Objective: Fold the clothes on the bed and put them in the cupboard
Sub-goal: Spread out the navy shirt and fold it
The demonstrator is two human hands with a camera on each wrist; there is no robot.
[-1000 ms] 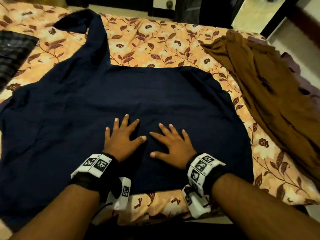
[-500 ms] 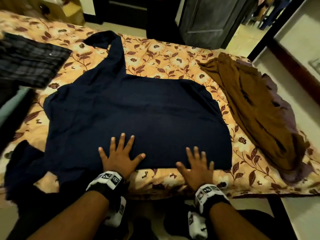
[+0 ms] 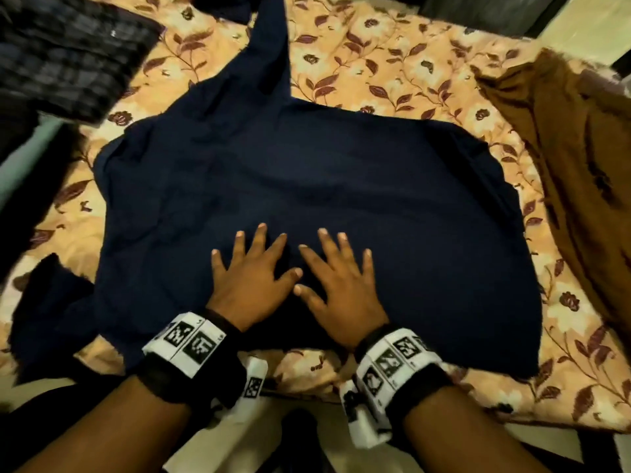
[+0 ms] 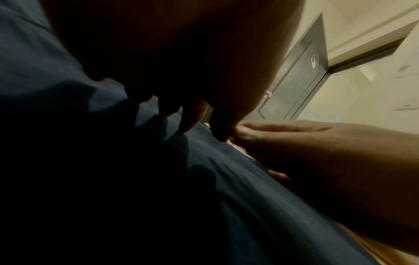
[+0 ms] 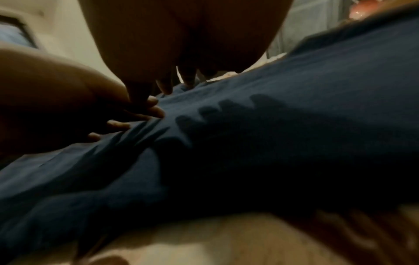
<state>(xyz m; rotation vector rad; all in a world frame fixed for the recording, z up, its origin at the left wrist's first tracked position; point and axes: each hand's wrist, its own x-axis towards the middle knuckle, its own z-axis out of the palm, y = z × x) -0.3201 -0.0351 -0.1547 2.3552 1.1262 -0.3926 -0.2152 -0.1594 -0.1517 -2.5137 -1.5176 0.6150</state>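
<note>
Your left hand [image 3: 251, 285] and right hand [image 3: 336, 285] lie flat side by side on the near middle of the spread garment [image 3: 341, 186], thumbs nearly touching. That garment lies on the bed [image 3: 392, 63], one long part running toward 12 o'clock. At 2 o'clock a second garment [image 3: 563, 148] lies just beside it. At 10 o'clock lies a checked cloth [image 3: 68, 56].

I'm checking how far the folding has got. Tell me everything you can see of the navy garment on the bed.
The navy garment is plain dark blue cloth that looks soft and matte. It lies spread mostly flat on the floral bedsheet, lightly creased. One long strip reaches toward the far side of the bed, and a loose part trails at the near left edge. The left hand and right hand press on it, fingers spread, side by side near its near edge.
</note>
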